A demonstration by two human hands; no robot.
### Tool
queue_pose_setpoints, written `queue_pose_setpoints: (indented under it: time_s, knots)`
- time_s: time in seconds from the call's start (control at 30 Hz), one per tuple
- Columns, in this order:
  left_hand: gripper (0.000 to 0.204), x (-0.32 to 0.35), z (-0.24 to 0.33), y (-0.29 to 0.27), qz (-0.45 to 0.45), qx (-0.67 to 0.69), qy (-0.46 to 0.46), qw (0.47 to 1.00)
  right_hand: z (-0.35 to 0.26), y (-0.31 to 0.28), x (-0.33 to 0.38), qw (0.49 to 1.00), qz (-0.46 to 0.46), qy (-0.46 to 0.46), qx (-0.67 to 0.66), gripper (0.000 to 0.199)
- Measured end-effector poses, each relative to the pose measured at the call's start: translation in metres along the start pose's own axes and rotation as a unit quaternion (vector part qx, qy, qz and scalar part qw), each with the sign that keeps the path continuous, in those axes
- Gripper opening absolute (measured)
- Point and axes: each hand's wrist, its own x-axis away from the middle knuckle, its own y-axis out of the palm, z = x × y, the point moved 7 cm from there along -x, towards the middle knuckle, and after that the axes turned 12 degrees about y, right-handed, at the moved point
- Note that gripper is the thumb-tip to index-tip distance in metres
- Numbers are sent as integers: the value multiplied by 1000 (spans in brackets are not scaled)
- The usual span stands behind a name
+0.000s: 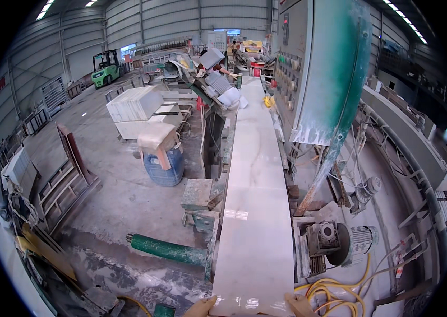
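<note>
A glossy white stone slab [254, 243] lies on a long conveyor in front of me, its near end at the bottom of the view. My left hand [200, 307] grips its near left corner, and my right hand [299, 305] the near right corner. The thumbs rest at the slab's edges; the other fingers are mostly hidden below or cut off by the frame. A faint seam divides this slab from another white slab [255, 153] farther along the line.
Left of the conveyor are a green roller [168, 249], a blue plastic drum [163, 168] and stacked white slabs [134, 104]. A motor [358, 240] and yellow hose [334, 288] sit at right, below a control cabinet [324, 68]. A green forklift [106, 71] stands far left.
</note>
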Motion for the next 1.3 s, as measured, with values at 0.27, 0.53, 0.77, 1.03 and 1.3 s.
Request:
queue_pose_setpoints:
  time_s: [0.27,0.53,0.77,1.03,1.3]
  knots:
    - [59,-21,6,-1,-43,30,46,998,-47,-17,7,977,210,-7,27,72]
    - [67,-5,11,-9,-91,37,34,995,-266,72,112,730,204,-647,82,45]
    - [69,-15,-1,-11,-103,46,49,992,-260,72,84,833,62,-533,136,51]
    - [73,-19,-24,-13,-194,162,105,962,-117,-35,49,965,77,-203,146,41]
    - [52,-14,-72,-29,31,318,159,934,87,-43,94,964,266,-5,9,54]
